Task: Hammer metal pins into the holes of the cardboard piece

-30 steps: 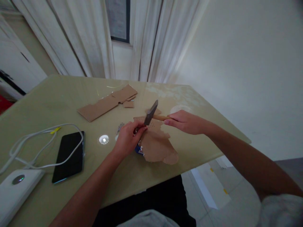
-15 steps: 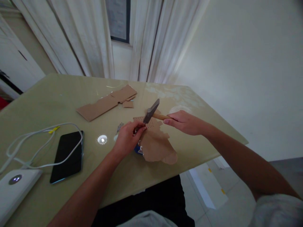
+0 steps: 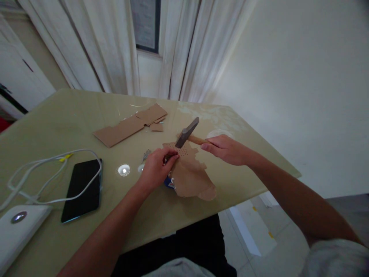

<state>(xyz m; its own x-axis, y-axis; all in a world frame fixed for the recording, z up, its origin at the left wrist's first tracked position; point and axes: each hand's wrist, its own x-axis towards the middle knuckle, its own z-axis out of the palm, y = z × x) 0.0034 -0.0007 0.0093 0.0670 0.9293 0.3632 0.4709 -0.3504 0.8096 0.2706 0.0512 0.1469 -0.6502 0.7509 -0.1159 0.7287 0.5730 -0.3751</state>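
Note:
My right hand (image 3: pixel 226 149) is wrapped round the wooden handle of a hammer (image 3: pixel 187 132). The hammer's metal head is tilted just above the fingertips of my left hand (image 3: pixel 157 165). Thumb and fingers of that left hand are pinched together over a torn piece of cardboard (image 3: pixel 191 177); whatever is between them is too small to make out. Rows of small holes run across the cardboard's far part. Under its left edge shows part of a blue object (image 3: pixel 169 182), mostly hidden. A small pile of nails (image 3: pixel 146 154) lies just beyond my left hand.
A long cardboard strip (image 3: pixel 127 129) with torn scraps lies farther back on the glossy table (image 3: pixel 72 130). At left are a black phone (image 3: pixel 82 190), a looped white cable (image 3: pixel 54 156) and a white device (image 3: pixel 23 231). The table's near edge runs close to my body.
The hammer head has lifted slightly up and to the right, away from my left fingertips. My left hand and the cardboard stay nearly in place.

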